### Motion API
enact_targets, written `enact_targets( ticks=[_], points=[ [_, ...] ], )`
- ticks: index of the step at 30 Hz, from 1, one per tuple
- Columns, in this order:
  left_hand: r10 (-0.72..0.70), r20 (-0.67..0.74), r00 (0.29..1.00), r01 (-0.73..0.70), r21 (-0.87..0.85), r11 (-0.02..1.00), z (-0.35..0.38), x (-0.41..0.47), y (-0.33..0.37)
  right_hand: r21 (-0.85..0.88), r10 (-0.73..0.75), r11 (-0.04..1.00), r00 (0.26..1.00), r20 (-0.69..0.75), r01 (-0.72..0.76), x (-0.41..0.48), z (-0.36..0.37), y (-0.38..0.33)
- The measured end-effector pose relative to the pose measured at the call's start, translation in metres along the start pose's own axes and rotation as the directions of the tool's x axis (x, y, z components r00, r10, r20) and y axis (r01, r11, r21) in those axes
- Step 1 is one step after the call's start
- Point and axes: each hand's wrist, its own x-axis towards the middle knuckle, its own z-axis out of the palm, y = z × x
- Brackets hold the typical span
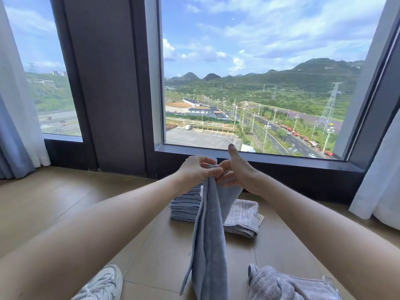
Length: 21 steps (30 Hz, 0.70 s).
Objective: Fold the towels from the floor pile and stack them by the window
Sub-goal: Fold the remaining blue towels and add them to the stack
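Note:
A grey-blue towel [208, 241] hangs lengthwise in front of me, doubled over. My left hand [198, 169] pinches its top corners from the left. My right hand [238, 169] holds the same top edge from the right, fingers curled in the cloth and thumb pointing up. Behind the hanging towel, by the window wall, sits a stack of folded blue towels [186, 207]. A folded grey ribbed towel [243, 217] lies right of that stack. A crumpled grey towel [281, 283] lies on the floor at the lower right.
The wooden floor [65, 198] runs up to a dark window frame [259, 158] with a low sill. Curtains hang at the far left [15, 126] and far right [381, 180]. A white sneaker [101, 282] shows at the bottom left.

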Motion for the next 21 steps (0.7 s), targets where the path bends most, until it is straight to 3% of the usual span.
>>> enact_targets(
  ticks=[3,5,8,12,17,21],
  points=[
    [0.02,0.0,1.0,-0.02,0.107,0.994,-0.004,0.0,-0.002,-0.079,-0.004,0.997,0.999,0.044,0.007,-0.001,-0.001,-0.001],
    [0.041,0.016,0.999,-0.044,0.166,0.985,-0.008,-0.001,-0.004,-0.234,-0.05,0.971,0.998,-0.026,0.043,-0.001,-0.004,-0.001],
    [0.087,-0.001,0.996,-0.085,0.209,0.974,-0.013,-0.003,-0.005,-0.538,-0.243,0.83,0.965,-0.104,0.15,0.0,-0.017,0.003],
    [0.129,-0.031,0.991,-0.12,0.205,0.971,-0.017,-0.003,-0.002,-0.6,-0.178,0.779,0.982,0.068,0.183,-0.008,-0.028,0.012],
    [0.15,-0.07,0.986,-0.134,0.194,0.972,-0.02,-0.001,-0.002,-0.891,-0.14,0.434,0.987,0.077,0.131,-0.007,-0.038,0.026],
    [0.142,-0.09,0.986,-0.118,0.23,0.966,-0.027,0.0,-0.004,-0.799,-0.211,0.586,0.977,0.009,0.134,-0.007,-0.049,0.031]
  ],
)
